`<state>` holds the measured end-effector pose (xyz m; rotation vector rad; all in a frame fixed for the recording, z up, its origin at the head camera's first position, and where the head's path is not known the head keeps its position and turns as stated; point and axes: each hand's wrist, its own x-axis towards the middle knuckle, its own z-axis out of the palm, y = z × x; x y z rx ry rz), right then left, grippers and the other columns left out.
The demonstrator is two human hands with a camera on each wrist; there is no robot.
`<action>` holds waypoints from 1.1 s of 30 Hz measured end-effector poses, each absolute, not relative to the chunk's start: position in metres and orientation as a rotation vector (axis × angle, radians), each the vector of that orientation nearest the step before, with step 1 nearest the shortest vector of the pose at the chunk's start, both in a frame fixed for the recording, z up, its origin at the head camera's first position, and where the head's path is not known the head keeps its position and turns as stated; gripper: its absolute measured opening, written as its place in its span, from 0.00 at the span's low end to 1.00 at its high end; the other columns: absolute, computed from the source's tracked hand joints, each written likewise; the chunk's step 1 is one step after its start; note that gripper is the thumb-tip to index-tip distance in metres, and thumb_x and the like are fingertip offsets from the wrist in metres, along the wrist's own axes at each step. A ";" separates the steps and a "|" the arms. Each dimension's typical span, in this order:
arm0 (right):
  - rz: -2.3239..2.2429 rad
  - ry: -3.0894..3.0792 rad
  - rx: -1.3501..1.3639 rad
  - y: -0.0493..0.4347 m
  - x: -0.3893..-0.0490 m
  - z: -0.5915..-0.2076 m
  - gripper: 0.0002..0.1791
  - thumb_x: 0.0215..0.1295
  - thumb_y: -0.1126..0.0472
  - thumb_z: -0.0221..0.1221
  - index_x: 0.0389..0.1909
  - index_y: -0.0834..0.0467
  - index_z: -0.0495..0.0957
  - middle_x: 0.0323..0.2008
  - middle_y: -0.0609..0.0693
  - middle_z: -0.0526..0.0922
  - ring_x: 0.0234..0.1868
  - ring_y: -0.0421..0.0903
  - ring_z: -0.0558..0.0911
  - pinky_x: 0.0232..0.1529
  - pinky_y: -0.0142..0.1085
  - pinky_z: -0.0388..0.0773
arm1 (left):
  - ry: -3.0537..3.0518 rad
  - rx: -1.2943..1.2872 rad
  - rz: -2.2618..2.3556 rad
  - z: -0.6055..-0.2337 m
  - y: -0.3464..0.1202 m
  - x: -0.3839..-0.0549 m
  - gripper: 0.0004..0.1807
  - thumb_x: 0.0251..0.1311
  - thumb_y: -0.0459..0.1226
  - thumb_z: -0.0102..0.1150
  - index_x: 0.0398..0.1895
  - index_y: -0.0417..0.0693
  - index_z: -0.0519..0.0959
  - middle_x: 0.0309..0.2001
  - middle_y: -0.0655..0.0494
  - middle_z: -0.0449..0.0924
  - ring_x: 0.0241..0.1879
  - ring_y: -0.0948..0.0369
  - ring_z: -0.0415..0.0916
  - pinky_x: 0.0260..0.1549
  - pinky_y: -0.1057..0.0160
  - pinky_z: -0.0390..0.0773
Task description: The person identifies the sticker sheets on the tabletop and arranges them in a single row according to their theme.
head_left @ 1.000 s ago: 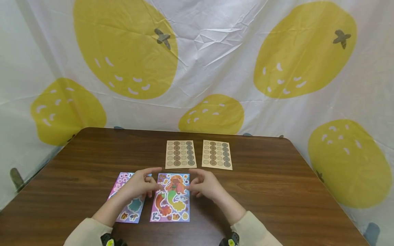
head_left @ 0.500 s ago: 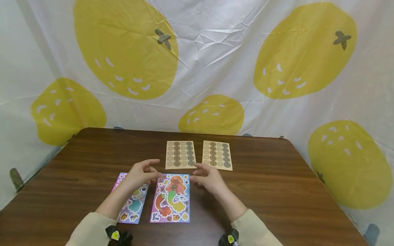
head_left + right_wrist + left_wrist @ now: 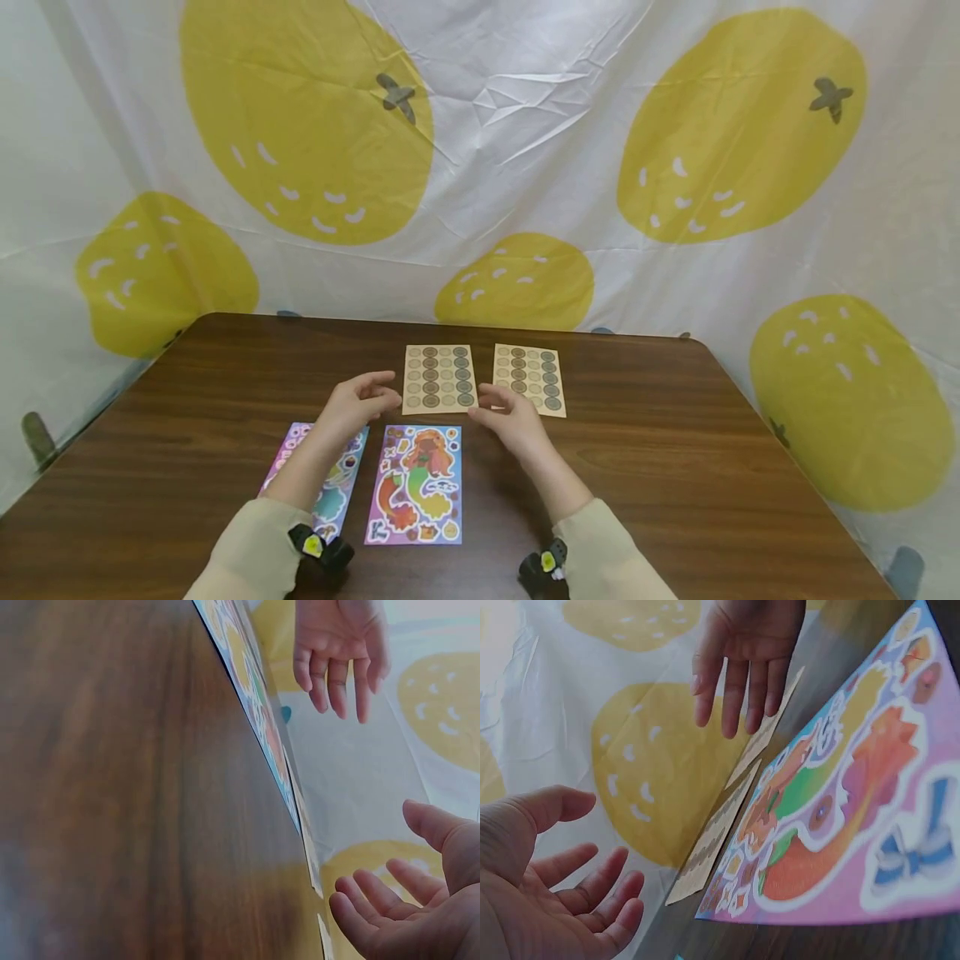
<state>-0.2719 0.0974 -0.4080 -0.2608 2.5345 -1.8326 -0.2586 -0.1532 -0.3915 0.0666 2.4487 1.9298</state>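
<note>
On the far half of a dark wood-grain surface point(image 3: 675, 467), near its back edge: two tan sticker sheets, flat, side by side, with a narrow gap between.

Left tan sheet point(image 3: 439, 380): round stickers in four columns, pale alternating with darker. Left hand point(image 3: 358, 406) at its left edge, fingers parted and lightly bent, grip loose, holding nothing; contact with the paper cannot be told.

Right tan sheet point(image 3: 528, 367): same pattern; lower left corner covered, as seen from the head, by the right hand point(image 3: 517, 421). Right thumb by the left sheet's lower right corner; grip likewise slack and unoccupied, fingers spread.

Nearer the person: mermaid sticker sheet point(image 3: 420, 485), flat, pink to blue ground, figure with orange hair and green-yellow tail, a separate red tail, a blue bow point(image 3: 915, 855) in the near left corner. Just left of it, slightly tilted: purple-blue sticker sheet point(image 3: 330, 502), partly hidden beneath the left arm.

Worn: cream sleeves point(image 3: 251, 546); one black wrist device point(image 3: 322, 550) per arm, marked yellow.

Behind: white cloth point(image 3: 525, 167), wrinkled, printed with large yellow fruit.
</note>
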 end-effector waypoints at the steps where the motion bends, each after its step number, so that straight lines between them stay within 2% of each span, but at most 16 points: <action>1: -1.836 2.532 -0.253 0.097 -0.273 -0.409 0.27 0.59 0.63 0.64 0.60 0.66 0.72 0.49 0.64 0.79 0.49 0.56 0.79 0.49 0.46 0.76 | 2.448 0.056 1.939 -0.392 -0.153 -0.260 0.27 0.61 0.35 0.60 0.63 0.36 0.69 0.44 0.46 0.80 0.44 0.55 0.76 0.47 0.53 0.73; 9: -1.848 2.527 -0.220 0.096 -0.282 -0.409 0.28 0.61 0.63 0.63 0.61 0.67 0.71 0.52 0.64 0.78 0.52 0.58 0.76 0.53 0.48 0.73 | 2.399 -0.026 2.028 -0.394 -0.146 -0.272 0.28 0.61 0.35 0.60 0.64 0.38 0.68 0.56 0.38 0.74 0.54 0.49 0.71 0.56 0.50 0.69; 14: -1.846 2.515 -0.191 0.094 -0.287 -0.410 0.28 0.61 0.62 0.63 0.62 0.66 0.70 0.54 0.65 0.76 0.56 0.60 0.74 0.57 0.50 0.70 | 2.400 -0.051 2.033 -0.395 -0.142 -0.277 0.29 0.62 0.37 0.61 0.66 0.40 0.67 0.59 0.38 0.72 0.60 0.45 0.66 0.61 0.47 0.62; 23: -1.885 2.473 -0.137 0.091 -0.294 -0.412 0.31 0.62 0.60 0.63 0.64 0.66 0.67 0.58 0.66 0.72 0.60 0.61 0.70 0.60 0.51 0.66 | 2.322 -0.102 2.097 -0.402 -0.135 -0.287 0.33 0.61 0.37 0.61 0.69 0.42 0.63 0.62 0.40 0.69 0.64 0.45 0.62 0.65 0.41 0.52; 33: -1.921 2.412 -0.134 0.087 -0.296 -0.415 0.33 0.62 0.60 0.63 0.66 0.65 0.65 0.61 0.67 0.69 0.62 0.62 0.68 0.61 0.51 0.65 | 2.301 -0.114 2.128 -0.413 -0.132 -0.292 0.36 0.60 0.34 0.61 0.71 0.41 0.59 0.64 0.38 0.65 0.64 0.44 0.61 0.65 0.44 0.52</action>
